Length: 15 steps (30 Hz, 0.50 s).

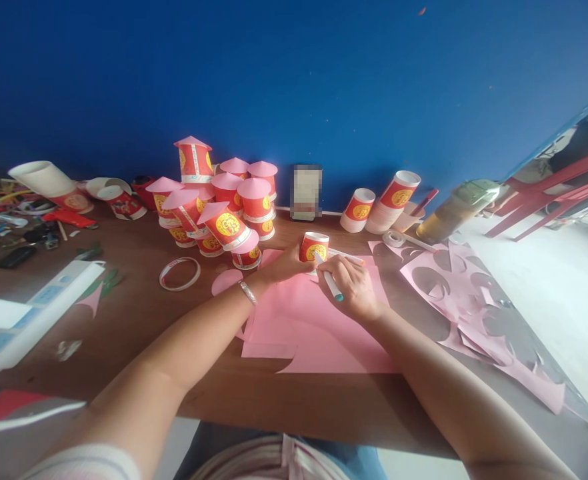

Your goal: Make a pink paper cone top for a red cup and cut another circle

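A red paper cup [315, 248] with a round yellow emblem stands on the sheets of pink paper [319, 333]. My left hand [294, 264] wraps round the cup's left side and lower part. In my right hand [353, 287] is a white marker [330, 283] with a teal end, its tip close to the cup's front. Whether that tip touches the cup or the paper, I cannot tell. Another slim white pen [350, 257] with an orange end shows just behind my right hand. A pink paper disc [227, 283] lies beside my left wrist.
Red cups with pink cone tops [227, 225] are piled at the back left. Stacked cups [394, 197] lean near the blue wall, beside a bottle [457, 210]. Cut pink scraps [474, 307] cover the right side. A tape ring [179, 274] and power strip [29, 320] lie left.
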Available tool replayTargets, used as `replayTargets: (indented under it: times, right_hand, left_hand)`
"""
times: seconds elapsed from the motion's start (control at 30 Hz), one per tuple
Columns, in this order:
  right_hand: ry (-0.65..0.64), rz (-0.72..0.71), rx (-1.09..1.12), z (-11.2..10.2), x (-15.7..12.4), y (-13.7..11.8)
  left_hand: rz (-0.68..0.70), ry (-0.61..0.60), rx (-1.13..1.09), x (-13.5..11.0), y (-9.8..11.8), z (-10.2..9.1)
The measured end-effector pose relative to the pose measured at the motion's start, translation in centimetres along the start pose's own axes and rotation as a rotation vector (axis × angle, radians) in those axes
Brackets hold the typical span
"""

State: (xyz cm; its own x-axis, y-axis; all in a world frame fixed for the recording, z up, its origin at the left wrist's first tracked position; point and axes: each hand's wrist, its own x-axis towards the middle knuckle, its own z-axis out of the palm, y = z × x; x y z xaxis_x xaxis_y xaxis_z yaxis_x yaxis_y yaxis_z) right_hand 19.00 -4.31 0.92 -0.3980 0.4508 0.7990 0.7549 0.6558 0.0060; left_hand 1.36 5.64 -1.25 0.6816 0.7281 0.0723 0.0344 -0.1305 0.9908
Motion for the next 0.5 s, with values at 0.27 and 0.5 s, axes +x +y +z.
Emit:
replayTargets:
  times: [0.27,0.5]
  right_hand:
    - [0.058,-0.048,0.018,-0.20,0.25,-0.49]
    - [0.053,-0.077,-0.007,-0.25,0.25,-0.53]
  left_hand:
    - [0.066,-0.030,-0.142,0.23,-0.61,-0.21]
    - [0.062,-0.018,-0.189,0.24,-0.66,-0.18]
